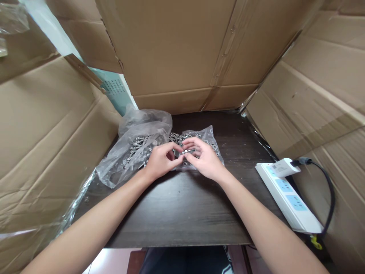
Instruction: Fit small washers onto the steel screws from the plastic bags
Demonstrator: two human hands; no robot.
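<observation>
Both my hands meet over the middle of the dark table, fingertips around a small shiny metal bolt (186,151). My left hand (163,158) pinches the bolt's left end between thumb and fingers. From the other side, my right hand (204,158) has its thumb and fingers closed about the right end; whether a nut sits on it is too small to tell. Below and behind my hands lies a clear plastic bag (209,133) with loose nuts and bolts on it. By my left hand, a larger cloudy plastic bag (114,173) holds many metal bolts (138,144).
Cardboard walls (176,45) enclose the dark wooden table (182,213) at the back and both sides. On the right lies a white power strip (288,198) with a white adapter (283,167) plugged in and a black cable (327,182). A pale green printed sheet (114,89) shows at the back left.
</observation>
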